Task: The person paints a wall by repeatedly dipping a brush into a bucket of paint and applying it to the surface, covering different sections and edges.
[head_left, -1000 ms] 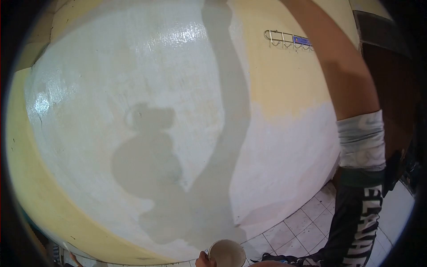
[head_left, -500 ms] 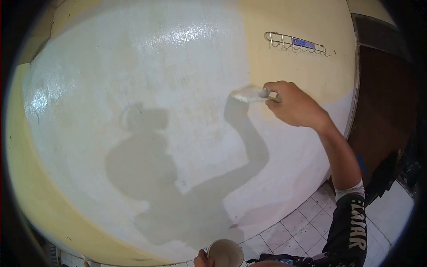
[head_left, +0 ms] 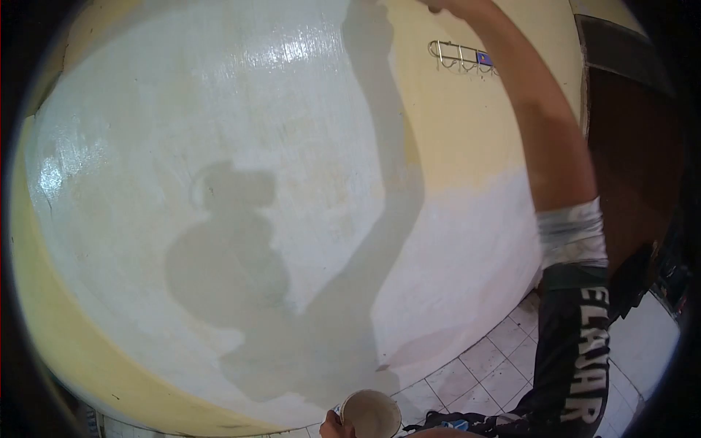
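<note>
Hands well apart. Left hand (head_left: 334, 425) is clamped on the side of a cup (head_left: 374, 416), low at the bottom edge, mouth facing the camera; can't make out how much is in it. Right hand (head_left: 456, 6) is up at the top edge and cropped – can't tell whether its fingers are closed on anything. Main risk I see: the cup hangs on a one-sided grip over the floor tiles (head_left: 475, 372), so a wrist roll or a knock while looking up could slop any contents onto the floor or the dark sleeve (head_left: 573, 328). Second: the right arm reaches up across the hook rack (head_left: 453, 55) in this view and hides its right end, so a careless drop of the elbow might catch a hook, if it's as close as it looks. Third: the shadow (head_left: 226, 270) of head and raised arm sits right over the whitish part of the wall (head_left: 453, 241) – thin spots there would be easy to miss, and the glare higher up doesn't help. White meets yellow in a ragged edge below the rack; smears could cross it. Also around: brown door (head_left: 628, 168) off to the right, dark bundle (head_left: 635, 274) beside it.
</note>
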`<act>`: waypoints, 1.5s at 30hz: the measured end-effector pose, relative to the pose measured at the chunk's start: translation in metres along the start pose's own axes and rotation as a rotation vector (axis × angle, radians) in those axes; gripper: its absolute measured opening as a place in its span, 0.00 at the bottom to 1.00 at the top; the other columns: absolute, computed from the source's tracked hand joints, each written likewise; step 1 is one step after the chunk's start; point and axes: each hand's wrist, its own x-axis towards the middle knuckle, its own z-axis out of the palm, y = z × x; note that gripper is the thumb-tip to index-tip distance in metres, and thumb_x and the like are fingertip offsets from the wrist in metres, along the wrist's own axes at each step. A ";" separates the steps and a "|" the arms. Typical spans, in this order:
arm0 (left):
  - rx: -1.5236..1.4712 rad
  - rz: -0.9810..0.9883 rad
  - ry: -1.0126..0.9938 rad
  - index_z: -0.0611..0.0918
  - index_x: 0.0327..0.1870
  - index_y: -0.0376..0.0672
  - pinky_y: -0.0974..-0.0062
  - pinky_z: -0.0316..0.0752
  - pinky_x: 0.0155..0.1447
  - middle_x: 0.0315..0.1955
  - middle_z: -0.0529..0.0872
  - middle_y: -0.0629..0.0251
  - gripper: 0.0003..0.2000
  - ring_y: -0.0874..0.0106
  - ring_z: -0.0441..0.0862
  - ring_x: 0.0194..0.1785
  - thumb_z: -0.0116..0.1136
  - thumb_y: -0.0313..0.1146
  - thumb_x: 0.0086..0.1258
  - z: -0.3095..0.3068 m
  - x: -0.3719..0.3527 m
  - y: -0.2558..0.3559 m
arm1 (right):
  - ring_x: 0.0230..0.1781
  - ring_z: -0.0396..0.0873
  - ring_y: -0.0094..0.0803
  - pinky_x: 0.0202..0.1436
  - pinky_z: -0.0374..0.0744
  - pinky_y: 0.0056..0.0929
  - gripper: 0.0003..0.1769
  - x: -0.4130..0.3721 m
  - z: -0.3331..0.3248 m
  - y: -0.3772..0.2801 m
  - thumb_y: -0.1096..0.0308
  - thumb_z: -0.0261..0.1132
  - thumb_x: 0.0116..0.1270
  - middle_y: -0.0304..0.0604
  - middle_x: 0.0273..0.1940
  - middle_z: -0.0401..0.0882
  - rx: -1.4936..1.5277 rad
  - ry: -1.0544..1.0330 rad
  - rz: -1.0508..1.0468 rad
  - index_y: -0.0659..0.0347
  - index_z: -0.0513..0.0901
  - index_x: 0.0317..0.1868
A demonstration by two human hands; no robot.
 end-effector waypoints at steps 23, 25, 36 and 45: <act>0.921 0.428 -0.041 0.74 0.28 0.37 0.53 0.74 0.32 0.19 0.80 0.50 0.10 0.46 0.81 0.25 0.61 0.33 0.56 0.031 -0.058 0.092 | 0.28 0.82 0.47 0.37 0.78 0.41 0.13 -0.324 0.134 0.121 0.71 0.62 0.67 0.61 0.30 0.83 0.236 -0.563 0.194 0.67 0.84 0.49; 0.919 0.412 -0.038 0.74 0.28 0.37 0.53 0.74 0.32 0.19 0.80 0.50 0.10 0.46 0.80 0.25 0.61 0.33 0.56 0.029 -0.059 0.089 | 0.26 0.79 0.40 0.35 0.77 0.39 0.14 -0.273 0.116 0.102 0.71 0.65 0.65 0.57 0.27 0.82 0.169 -0.572 0.217 0.68 0.85 0.49; 0.971 0.417 -0.059 0.74 0.26 0.38 0.52 0.73 0.32 0.18 0.79 0.49 0.09 0.46 0.80 0.25 0.60 0.33 0.55 0.029 -0.067 0.083 | 0.36 0.85 0.49 0.43 0.80 0.39 0.15 -0.167 0.061 0.038 0.67 0.64 0.66 0.59 0.39 0.86 0.000 -0.323 0.021 0.66 0.85 0.50; 0.919 0.439 -0.065 0.73 0.27 0.37 0.54 0.73 0.30 0.18 0.79 0.49 0.09 0.47 0.80 0.24 0.61 0.31 0.55 0.030 -0.072 0.083 | 0.37 0.82 0.63 0.45 0.79 0.57 0.13 -0.224 0.115 0.059 0.70 0.60 0.64 0.66 0.32 0.82 0.054 -0.130 -0.089 0.68 0.82 0.46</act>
